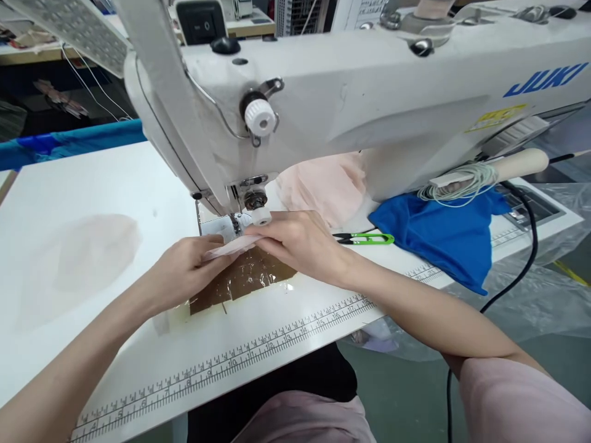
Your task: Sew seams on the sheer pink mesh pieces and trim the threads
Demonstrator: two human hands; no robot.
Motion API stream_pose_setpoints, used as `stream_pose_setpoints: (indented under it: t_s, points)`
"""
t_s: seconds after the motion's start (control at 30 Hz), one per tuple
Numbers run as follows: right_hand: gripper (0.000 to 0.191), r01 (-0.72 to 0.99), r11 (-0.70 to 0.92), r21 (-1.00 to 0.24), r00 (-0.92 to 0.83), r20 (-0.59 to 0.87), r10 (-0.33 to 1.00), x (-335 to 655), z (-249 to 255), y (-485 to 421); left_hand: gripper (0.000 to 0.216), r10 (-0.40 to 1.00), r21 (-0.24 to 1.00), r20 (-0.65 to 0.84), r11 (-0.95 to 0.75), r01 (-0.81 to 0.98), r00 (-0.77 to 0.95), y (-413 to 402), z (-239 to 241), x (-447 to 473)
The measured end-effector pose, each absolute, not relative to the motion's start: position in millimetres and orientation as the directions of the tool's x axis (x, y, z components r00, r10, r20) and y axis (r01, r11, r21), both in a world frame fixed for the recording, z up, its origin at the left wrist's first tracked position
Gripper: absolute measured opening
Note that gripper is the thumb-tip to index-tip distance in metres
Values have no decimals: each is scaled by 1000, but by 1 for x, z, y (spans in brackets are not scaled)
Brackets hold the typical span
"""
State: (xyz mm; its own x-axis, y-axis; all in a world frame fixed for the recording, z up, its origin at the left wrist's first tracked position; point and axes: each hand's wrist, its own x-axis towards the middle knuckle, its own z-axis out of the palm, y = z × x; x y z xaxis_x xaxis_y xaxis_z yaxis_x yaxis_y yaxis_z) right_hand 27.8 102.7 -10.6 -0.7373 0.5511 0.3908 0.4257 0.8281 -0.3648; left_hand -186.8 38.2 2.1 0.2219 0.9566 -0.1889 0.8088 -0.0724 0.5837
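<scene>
Here we are, right at the front of the sewing machine [351, 98], and a narrow strip of pale fabric [233, 247] lies just before the machine's presser foot [236, 224]. Our left hand [191, 261] has it pinched at the near-left end, thumb against fingers, while our right hand [305, 243] grips the other end between thumb and forefinger, close in by the machine's needle area. Below the strip, on the machine's near side, we see a shiny brown patch [249, 286] on the white table [74, 191]. Tucked beneath the machine's arm sits a soft pile of pale pink cloth [323, 184]; in front of that arm, just beyond our right wrist, there go the green-handled snips [373, 239]. Farther along, below the machine's lettered end, a blue cloth [443, 227] lies crumpled with a coil of pale cord [466, 184] above it, and nearest us, a printed ruler [258, 351] runs along the table edge before the machine.
</scene>
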Motion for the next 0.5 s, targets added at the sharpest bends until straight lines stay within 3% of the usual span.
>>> stream_pose_setpoints:
  t_s: [0.1, 0.2, 0.27, 0.4, 0.5]
  points:
    - [27, 418, 827, -375, -756, 360, 546, 27, -8, 100, 47, 956, 666, -170, -68, 743, 240, 36, 3, -186]
    - [25, 387, 835, -392, -785, 335, 521, 28, -8, 96, 51, 961, 660, -113, -117, 742, 251, 31, 3, -183]
    - [26, 378, 847, -372, -776, 372, 510, 27, -9, 95, 44, 966, 589, -72, -161, 792, 250, 29, 0, -183]
    - [32, 397, 873, -284, -724, 487, 488, 23, -11, 94, 29, 978, 334, 36, -205, 920, 205, 30, -12, -187]
    - [33, 414, 877, -244, -691, 544, 477, 21, -12, 95, 32, 973, 280, 64, -232, 932, 223, 35, -18, -189]
